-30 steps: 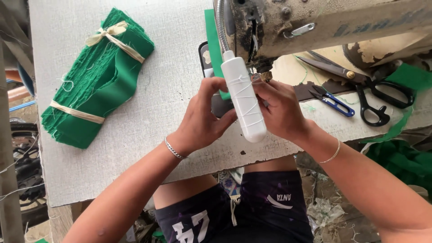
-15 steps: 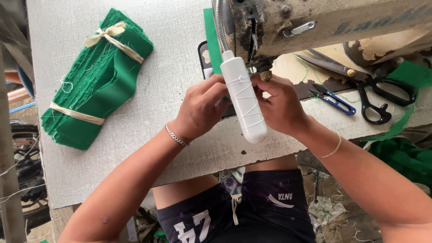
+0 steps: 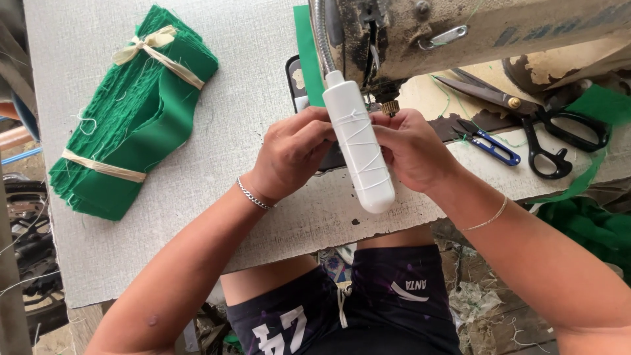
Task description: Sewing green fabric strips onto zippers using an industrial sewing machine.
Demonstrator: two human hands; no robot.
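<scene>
My left hand (image 3: 292, 154) and my right hand (image 3: 411, 148) are close together under the head of an old sewing machine (image 3: 460, 33), fingers curled in at the needle area. A white tube lamp (image 3: 358, 144) on a flexible metal neck, wrapped with thread, hangs between the hands and hides what the fingers pinch. A strip of green cloth (image 3: 305, 59) runs back from the needle area behind the lamp. I cannot tell whether either hand grips the cloth.
A tied bundle of green cloth pieces (image 3: 131, 118) lies at the table's left. Black scissors (image 3: 545, 141) and small blue thread snips (image 3: 490, 144) lie at the right of the machine. More green cloth (image 3: 598, 217) hangs off the right edge.
Both hands have stayed at the needle area, shifting slightly; the left hand's fingers have curled tighter toward the lamp. The bundle and scissors have not moved.
</scene>
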